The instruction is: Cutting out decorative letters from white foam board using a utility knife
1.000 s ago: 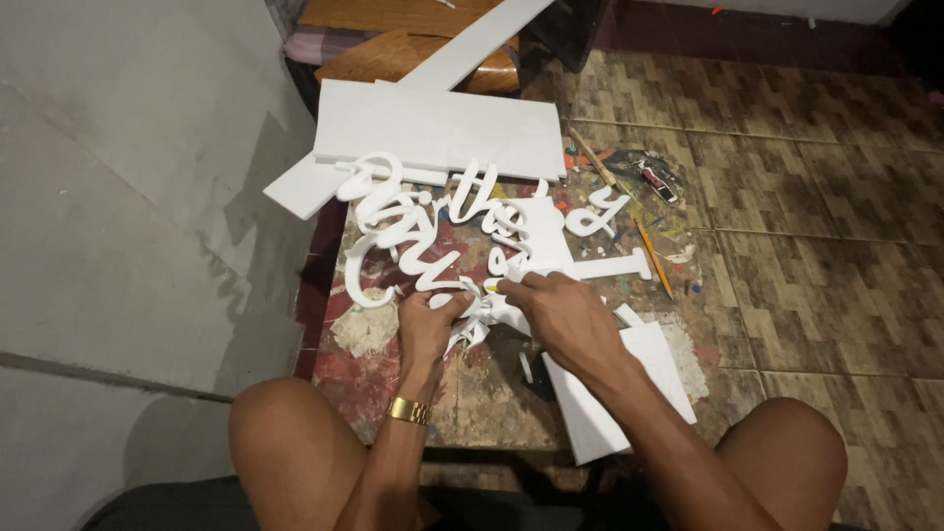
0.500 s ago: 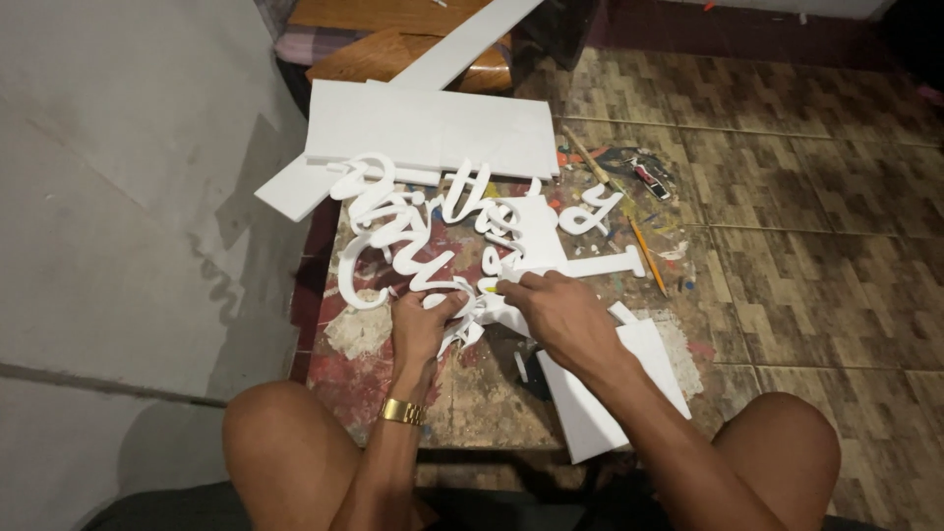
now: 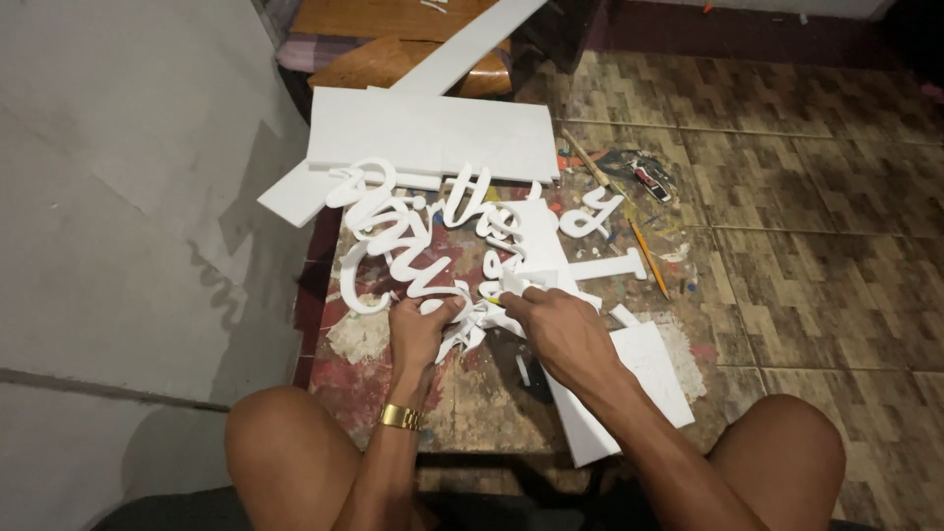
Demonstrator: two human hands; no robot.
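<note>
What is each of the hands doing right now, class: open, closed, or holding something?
Left hand: closed on the white foam lettering, pressing it on the paint-stained board.
Right hand: closed on a small tool with a yellow tip; its kind cannot be told.

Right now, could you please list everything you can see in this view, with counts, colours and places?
Cut-out foam letters: a tangled cluster, white, on the board's middle.
Foam sheets: several, white, at the board's far edge; one more near the right knee.
Work board: one, paint-stained, on the floor.
Pencil: one, yellow, right of the letters.
Bracelet: one, gold, left wrist.
Floor tiles: brown, to the right.
Left hand: pressing on a letter.
Right hand: gripping a small tool with a yellow part, cannot tell which.
</note>
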